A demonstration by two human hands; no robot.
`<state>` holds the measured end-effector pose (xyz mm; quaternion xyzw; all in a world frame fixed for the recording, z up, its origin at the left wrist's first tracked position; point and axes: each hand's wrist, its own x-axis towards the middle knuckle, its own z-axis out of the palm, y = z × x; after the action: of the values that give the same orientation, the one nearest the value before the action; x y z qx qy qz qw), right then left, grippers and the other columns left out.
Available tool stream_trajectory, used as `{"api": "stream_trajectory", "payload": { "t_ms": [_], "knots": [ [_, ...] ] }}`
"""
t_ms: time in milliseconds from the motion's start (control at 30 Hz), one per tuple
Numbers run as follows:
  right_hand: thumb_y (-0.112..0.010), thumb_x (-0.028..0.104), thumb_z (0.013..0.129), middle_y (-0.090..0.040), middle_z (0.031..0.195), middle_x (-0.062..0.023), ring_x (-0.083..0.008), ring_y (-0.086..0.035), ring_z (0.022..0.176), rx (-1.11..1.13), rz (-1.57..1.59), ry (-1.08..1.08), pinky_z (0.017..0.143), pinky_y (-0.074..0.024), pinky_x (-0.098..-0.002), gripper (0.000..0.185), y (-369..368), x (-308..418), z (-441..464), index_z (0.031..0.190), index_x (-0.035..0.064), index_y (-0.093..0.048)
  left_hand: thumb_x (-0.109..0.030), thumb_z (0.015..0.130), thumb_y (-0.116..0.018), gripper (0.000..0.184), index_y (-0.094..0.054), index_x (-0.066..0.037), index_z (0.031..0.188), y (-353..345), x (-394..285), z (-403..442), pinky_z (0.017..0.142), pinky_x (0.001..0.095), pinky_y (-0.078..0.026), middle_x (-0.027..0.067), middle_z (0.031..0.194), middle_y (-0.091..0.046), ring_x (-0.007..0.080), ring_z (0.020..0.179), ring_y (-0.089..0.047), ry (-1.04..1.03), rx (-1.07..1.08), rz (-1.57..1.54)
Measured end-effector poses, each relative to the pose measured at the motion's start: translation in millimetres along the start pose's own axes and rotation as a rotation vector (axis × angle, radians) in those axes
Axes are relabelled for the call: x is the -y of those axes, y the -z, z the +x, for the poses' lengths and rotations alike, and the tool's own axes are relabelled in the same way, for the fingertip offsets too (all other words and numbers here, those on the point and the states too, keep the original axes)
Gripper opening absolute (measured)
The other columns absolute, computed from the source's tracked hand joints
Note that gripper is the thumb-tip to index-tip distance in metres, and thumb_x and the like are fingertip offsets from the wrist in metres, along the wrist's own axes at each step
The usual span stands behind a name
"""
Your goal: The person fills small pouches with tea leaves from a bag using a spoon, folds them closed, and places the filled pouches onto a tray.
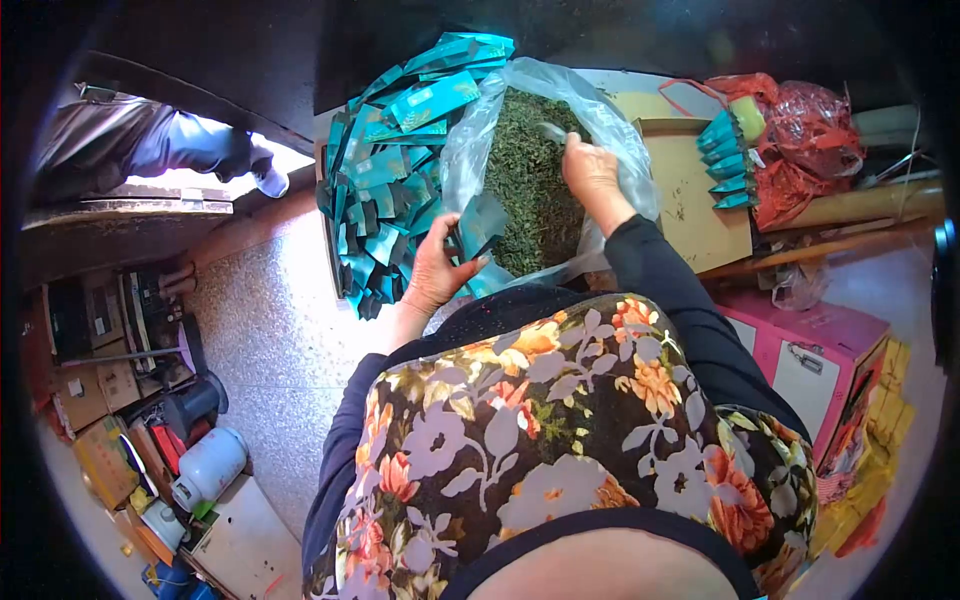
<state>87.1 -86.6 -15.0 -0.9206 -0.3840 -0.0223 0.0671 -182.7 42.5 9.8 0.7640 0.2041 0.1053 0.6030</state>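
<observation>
My left hand (435,268) is closed on a teal foil pouch (483,225), held at the near left edge of a clear plastic bag (468,150). Dried green leaves (525,170) that look like loose tea fill the bag. My right hand (592,172) is over the far right part of the leaves, its fingers closed on a small pale spoon (552,131). Only the spoon's tip shows clearly, just above or touching the leaves. To the left of the bag, many more teal pouches (385,170) lie in a heap.
Right of the bag is a cardboard tray (690,225) with several filled teal pouches (727,170) standing along its side. Red plastic bags (815,130) lie beyond it. A pink box (810,345) stands at the right. Lower left are a gas cylinder (212,467) and cartons. Another person's leg (160,145) shows upper left.
</observation>
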Motion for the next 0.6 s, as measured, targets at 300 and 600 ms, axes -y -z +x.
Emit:
{"api": "stream_trajectory", "payload": {
  "t_ms": [300,600],
  "knots": [
    [-0.054,0.015,0.074,-0.065,0.075,-0.0202,-0.0374,-0.065,0.073,0.223,0.214,0.037,0.067,-0.0517,-0.0463,0.017,-22,48,-25,0.069,0.0046,-0.066,-0.017,0.062,-0.083,0.066,-0.047,-0.007,0.117,-23,7,-13,0.075,0.0318,-0.053,0.0101,0.107,-0.057,0.0204,0.098,-0.058,0.049,0.065,0.088],
    [-0.059,0.011,0.068,-0.067,0.068,-0.0116,-0.0216,-0.062,0.061,0.356,0.695,0.080,0.060,-0.0479,-0.0330,0.015,-50,-1,-15,0.071,0.0046,-0.071,-0.014,0.065,-0.082,0.069,-0.044,-0.006,0.121,-34,8,0,0.085,0.0334,-0.051,0.0089,0.111,-0.056,0.0176,0.106,-0.056,0.067,0.114,0.186]
  ]
}}
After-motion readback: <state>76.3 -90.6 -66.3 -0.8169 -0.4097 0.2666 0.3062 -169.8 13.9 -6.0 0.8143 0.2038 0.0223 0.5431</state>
